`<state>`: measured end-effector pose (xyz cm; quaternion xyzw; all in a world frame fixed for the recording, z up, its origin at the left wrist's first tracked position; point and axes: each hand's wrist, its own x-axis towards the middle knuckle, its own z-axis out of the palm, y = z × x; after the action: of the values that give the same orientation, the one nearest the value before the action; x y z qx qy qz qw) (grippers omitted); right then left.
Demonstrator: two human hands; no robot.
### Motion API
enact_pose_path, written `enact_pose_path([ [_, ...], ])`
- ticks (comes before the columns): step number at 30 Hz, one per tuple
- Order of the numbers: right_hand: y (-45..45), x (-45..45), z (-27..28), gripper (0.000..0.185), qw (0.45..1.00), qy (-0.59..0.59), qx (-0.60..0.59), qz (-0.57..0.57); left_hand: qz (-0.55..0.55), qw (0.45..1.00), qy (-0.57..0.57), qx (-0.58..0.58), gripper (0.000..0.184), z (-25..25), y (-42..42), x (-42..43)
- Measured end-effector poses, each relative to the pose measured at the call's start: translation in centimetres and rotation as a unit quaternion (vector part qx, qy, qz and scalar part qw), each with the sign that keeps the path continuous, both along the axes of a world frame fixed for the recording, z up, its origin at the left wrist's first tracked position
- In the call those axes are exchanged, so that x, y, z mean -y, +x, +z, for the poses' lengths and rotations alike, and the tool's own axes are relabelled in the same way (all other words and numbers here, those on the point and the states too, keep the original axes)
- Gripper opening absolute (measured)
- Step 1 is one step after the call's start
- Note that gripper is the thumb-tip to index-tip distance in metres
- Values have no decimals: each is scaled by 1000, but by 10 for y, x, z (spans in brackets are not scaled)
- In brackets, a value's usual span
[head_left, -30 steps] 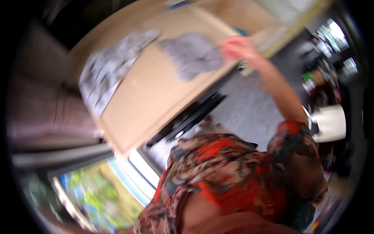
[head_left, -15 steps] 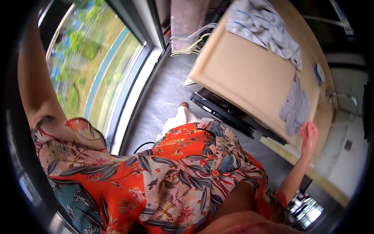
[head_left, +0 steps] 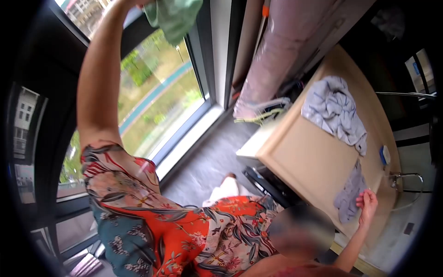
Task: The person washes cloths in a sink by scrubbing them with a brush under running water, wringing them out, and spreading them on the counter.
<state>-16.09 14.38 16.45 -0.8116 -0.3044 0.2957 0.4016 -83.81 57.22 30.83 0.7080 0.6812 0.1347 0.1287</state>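
My left hand point(head_left: 134, 3) shows only in part at the top edge, raised in front of the window. A pale green cloth point(head_left: 174, 19) hangs from it against the glass. My right hand point(head_left: 368, 204) is low beside the counter's sink end, fingers loosely curled and a little apart, with nothing visible in them. Its fingertips are next to a crumpled grey cloth point(head_left: 350, 193) on the beige countertop point(head_left: 300, 157); whether they touch it is unclear. A white-grey cloth with dark lines point(head_left: 334, 110) lies bunched farther along the counter.
A blue and white brush-like item point(head_left: 385, 155) lies near the metal faucet point(head_left: 394, 179). Hangers point(head_left: 272, 111) are beside a pink covered bundle point(head_left: 281, 51). The window frame point(head_left: 196, 64) rises on the left. Below the counter is a dark object point(head_left: 265, 184).
My left arm has swung into view and risen across the window, where the green cloth now shows. The view has turned. My right hand remains near the grey cloth, its fingers more curled.
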Motion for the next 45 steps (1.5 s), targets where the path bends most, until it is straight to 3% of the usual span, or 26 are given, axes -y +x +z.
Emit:
enact_pose_path([
  [2,1,3,-2,15,1000,13,-13,15,40,999,-20,-16,51,-10,4,-17],
  [4,-9,0,-6,14,1000,17,-12,6,83,983,78,-142,59,-13,39,2],
  [5,-12,1,-15,14,1000,23,-12,4,48,956,164,-240,53,-38,22,-25],
  [7,-14,11,-9,14,999,33,-13,-12,51,950,202,-233,38,-27,34,-15],
  [9,-10,16,-12,15,998,53,-33,-14,-2,967,231,-105,28,-3,15,-8],
  [10,-6,21,-12,15,997,65,-43,-17,45,960,235,-144,23,19,22,8],
  [11,-3,24,-14,15,996,75,-53,-19,101,934,280,-196,23,36,19,20],
  [12,-1,26,-11,15,996,68,-44,-24,90,854,453,-240,23,30,-11,8],
  [13,2,29,-11,15,997,62,-37,-30,78,866,452,-200,24,48,-9,17],
  [14,4,33,-12,15,997,52,-33,-38,22,796,556,-238,28,46,-38,-3],
  [15,2,35,-10,16,997,49,-38,-48,34,740,540,-400,30,44,-33,-2],
  [16,5,38,-12,17,996,39,-50,-63,26,803,459,-380,32,27,-34,-10],
  [18,13,45,-15,21,998,50,-30,29,-44,850,356,-385,33,-27,-52,-44],
  [21,12,43,-2,21,997,59,-22,-44,-48,908,257,-326,32,-66,-70,-65],
  [25,28,53,-8,19,996,59,-9,-65,-24,927,221,-303,31,-64,-86,-76],
  [28,39,58,-28,22,984,87,153,-1,-13,930,208,-303,30,-58,-86,-80],
  [33,30,47,-31,27,978,45,202,-18,-23,922,250,-296,30,-41,-62,-72],
  [37,38,24,-26,28,976,32,215,11,-124,895,342,-257,31,-35,30,-37],
  [39,36,-16,-29,31,975,88,198,52,-208,885,353,-223,31,-42,113,5],
  [41,18,-74,-28,36,961,130,228,93,-266,906,277,-178,33,-58,215,71],
  [42,7,-103,-27,39,946,146,267,110,-343,921,172,-62,37,-74,246,86],
  [45,4,-179,-61,49,931,73,338,119,-515,848,112,49,49,-125,326,106],
])
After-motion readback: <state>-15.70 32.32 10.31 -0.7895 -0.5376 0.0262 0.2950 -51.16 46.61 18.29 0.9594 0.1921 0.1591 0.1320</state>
